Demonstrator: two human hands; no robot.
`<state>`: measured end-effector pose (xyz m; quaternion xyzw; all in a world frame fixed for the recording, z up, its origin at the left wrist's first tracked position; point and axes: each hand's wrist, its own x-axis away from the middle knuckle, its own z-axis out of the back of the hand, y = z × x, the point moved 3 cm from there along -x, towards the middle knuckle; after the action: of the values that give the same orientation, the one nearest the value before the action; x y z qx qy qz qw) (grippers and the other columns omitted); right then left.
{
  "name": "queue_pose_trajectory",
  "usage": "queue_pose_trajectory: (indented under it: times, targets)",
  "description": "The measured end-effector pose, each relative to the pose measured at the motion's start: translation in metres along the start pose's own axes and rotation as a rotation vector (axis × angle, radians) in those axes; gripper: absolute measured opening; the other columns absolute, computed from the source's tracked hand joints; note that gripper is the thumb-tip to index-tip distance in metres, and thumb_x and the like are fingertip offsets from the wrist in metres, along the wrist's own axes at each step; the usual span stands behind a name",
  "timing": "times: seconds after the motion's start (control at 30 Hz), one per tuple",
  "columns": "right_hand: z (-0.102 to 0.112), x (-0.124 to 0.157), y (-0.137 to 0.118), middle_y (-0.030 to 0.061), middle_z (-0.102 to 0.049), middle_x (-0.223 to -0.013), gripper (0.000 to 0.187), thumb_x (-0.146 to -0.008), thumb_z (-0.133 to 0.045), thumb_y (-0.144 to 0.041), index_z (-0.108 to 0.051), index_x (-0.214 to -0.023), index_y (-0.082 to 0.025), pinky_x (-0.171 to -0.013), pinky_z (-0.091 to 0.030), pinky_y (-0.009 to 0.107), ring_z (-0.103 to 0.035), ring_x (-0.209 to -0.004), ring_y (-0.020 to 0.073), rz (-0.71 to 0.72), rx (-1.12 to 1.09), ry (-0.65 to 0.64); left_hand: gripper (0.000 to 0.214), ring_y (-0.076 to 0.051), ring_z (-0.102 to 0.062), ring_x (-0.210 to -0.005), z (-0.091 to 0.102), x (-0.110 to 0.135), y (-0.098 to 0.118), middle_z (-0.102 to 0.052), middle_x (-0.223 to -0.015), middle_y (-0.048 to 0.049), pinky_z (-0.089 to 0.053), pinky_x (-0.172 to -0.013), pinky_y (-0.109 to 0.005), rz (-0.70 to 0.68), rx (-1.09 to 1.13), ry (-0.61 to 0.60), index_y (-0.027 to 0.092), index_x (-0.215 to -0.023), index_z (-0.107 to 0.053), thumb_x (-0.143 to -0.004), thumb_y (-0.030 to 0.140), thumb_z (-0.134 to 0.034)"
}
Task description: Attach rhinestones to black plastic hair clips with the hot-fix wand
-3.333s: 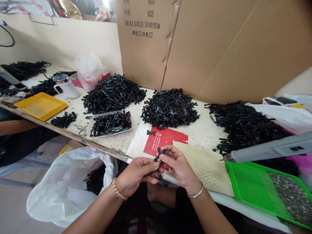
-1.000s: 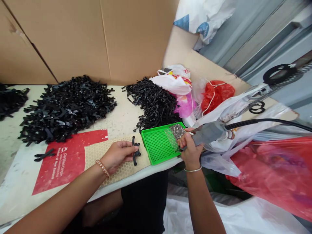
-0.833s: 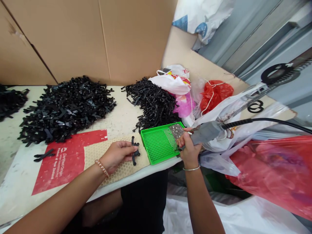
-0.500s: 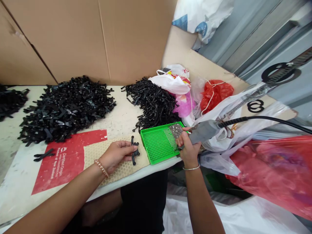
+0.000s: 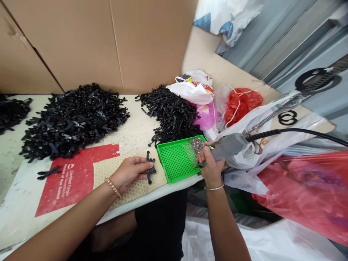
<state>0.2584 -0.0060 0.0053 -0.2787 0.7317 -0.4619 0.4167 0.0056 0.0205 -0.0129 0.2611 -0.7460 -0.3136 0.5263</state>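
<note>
Grey tool (image 5: pixel 230 146) gripped by right hand (image 5: pixel 212 167); left hand (image 5: pixel 132 174) pinching black parts (image 5: pixel 152 169).

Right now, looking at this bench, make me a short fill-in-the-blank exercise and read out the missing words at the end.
1. The left hand pinches parts coloured ____.
2. The right hand grips a tool whose body is ____.
3. Small shiny pieces lie in a perforated tray coloured ____.
4. In this view, the tray sits to the ____ of the honeycomb-patterned mat.

Missing words: black; grey; green; right.
</note>
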Motion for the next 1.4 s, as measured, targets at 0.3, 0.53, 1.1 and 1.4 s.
queue_pose_trajectory:
  times: [0.3,0.53,1.1,1.4]
  targets:
    - [0.001,-0.001,0.003,-0.0082,-0.039,-0.05,0.02,-0.083,-0.068,-0.03,-0.058,-0.096,-0.018,-0.043,-0.033,0.02,-0.036,-0.041,0.0071,0.001,-0.003,-0.023,0.021,-0.014,-0.064,-0.069,0.001,-0.002,-0.001,-0.068,-0.075,-0.0053,-0.053,-0.06,-0.022,-0.007,-0.005,-0.012,0.01,-0.073,-0.064,-0.063,0.019,-0.08]
    - [0.001,-0.001,0.002,-0.0085,-0.038,-0.05,0.021,-0.082,-0.068,-0.031,-0.057,-0.096,-0.018,-0.043,-0.033,0.021,-0.037,-0.041,0.0075,0.003,0.01,-0.017,0.022,-0.014,-0.064,-0.068,0.001,-0.003,-0.003,-0.068,-0.074,-0.0055,-0.053,-0.06,-0.023,-0.013,0.006,-0.012,0.01,-0.072,-0.064,-0.062,0.02,-0.081]
    - [-0.014,-0.004,-0.023,-0.0101,-0.037,-0.047,0.032,-0.072,-0.075,-0.032,-0.056,-0.095,-0.019,-0.044,-0.033,0.021,-0.032,-0.039,0.0072,0.02,-0.058,0.127,0.018,-0.012,-0.063,-0.062,-0.003,-0.003,-0.001,-0.068,-0.069,-0.0059,-0.051,-0.056,-0.021,-0.027,0.012,-0.022,0.009,-0.067,-0.067,-0.059,0.019,-0.081]
    - [-0.116,0.007,-0.032,-0.0116,-0.031,-0.049,0.033,-0.073,-0.07,-0.043,-0.051,-0.09,-0.022,-0.044,-0.033,0.019,-0.027,-0.038,0.0057,-0.118,-0.334,-0.032,0.018,-0.012,-0.061,-0.058,-0.004,-0.004,-0.001,-0.066,-0.064,-0.0048,-0.053,-0.052,-0.022,-0.057,0.075,-0.027,0.009,-0.065,-0.065,-0.06,0.014,-0.08]
